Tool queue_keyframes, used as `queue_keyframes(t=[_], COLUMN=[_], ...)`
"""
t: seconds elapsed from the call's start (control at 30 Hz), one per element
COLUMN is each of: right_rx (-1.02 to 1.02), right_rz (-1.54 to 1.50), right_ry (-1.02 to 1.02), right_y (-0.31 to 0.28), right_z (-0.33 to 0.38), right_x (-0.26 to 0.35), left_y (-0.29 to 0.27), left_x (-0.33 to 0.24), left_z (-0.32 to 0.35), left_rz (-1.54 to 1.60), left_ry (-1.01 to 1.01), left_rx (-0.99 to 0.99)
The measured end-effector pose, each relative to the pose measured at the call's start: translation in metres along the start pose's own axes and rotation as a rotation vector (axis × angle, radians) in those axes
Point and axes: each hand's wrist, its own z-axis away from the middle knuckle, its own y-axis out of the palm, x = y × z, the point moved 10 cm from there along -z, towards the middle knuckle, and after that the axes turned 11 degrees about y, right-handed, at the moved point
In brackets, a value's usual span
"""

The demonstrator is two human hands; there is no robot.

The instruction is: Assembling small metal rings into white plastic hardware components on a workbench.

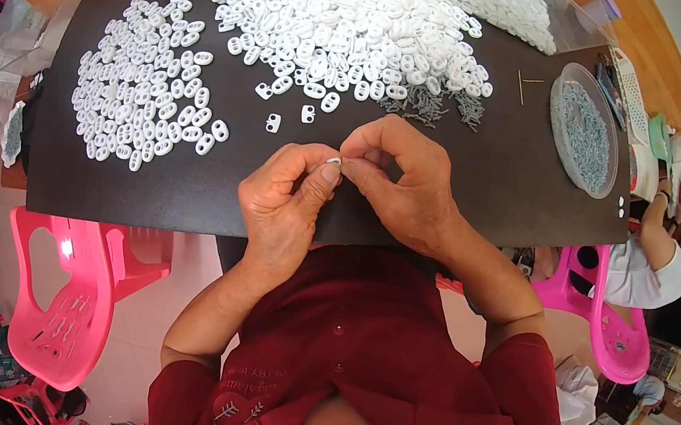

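Over the near edge of the black board [491, 175], just above the person's chest, a small white piece [334, 160] sits pinched between the two hands, only a sliver of it showing. The left hand [283, 203] grips it between thumb and forefinger, the other fingers curled under; the right hand [405, 178] meets it from the other side, its thumb and forefinger tips pressed close against the same piece, so the fingers of both hands touch around it. Whether the right fingers also carry something thin, such as a pin, I cannot tell: the spot is too small. The piece is held up off the board, close to the body, probably because work this fine needs both hands steadied near the eyes. Two loose pieces [290, 118] lie on the board just beyond the knuckles. Farther toward the far edge spreads the big heap [362, 27] of white oval two-holed pieces, and beside its right flank a scatter of small grey pins [430, 106], both apparently laid within easy reach of the right hand. Toward the left edge lies a flatter, separate patch of pieces [146, 81], set well apart from the heap, perhaps to keep sorted ones from unsorted. Near the right edge stands a round clear dish [586, 128] holding more grey bits. Pink chairs [70, 293] stand below the board, and another person [657, 257] sits off the right corner.
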Motion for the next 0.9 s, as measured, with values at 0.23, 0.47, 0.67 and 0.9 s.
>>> queue_keyframes(t=[0.23,0.47,0.67,0.9], right_rx=[0.034,0.083,0.041,0.054], right_rz=[-0.19,-0.24,-0.153,-0.219], right_ry=[0.17,0.277,0.26,0.314], right_y=[0.003,0.006,0.005,0.009], right_z=[0.0,0.0,-0.001,0.001], right_x=[-0.014,-0.022,-0.022,-0.026], left_y=[-0.001,-0.001,-0.001,-0.004], left_x=[0.006,0.009,0.007,0.006], left_z=[-0.001,0.0,0.001,0.002], left_rz=[0.105,0.19,0.111,0.038], left_ry=[-0.078,-0.101,-0.076,-0.033], left_rx=[-0.058,-0.06,-0.069,-0.095])
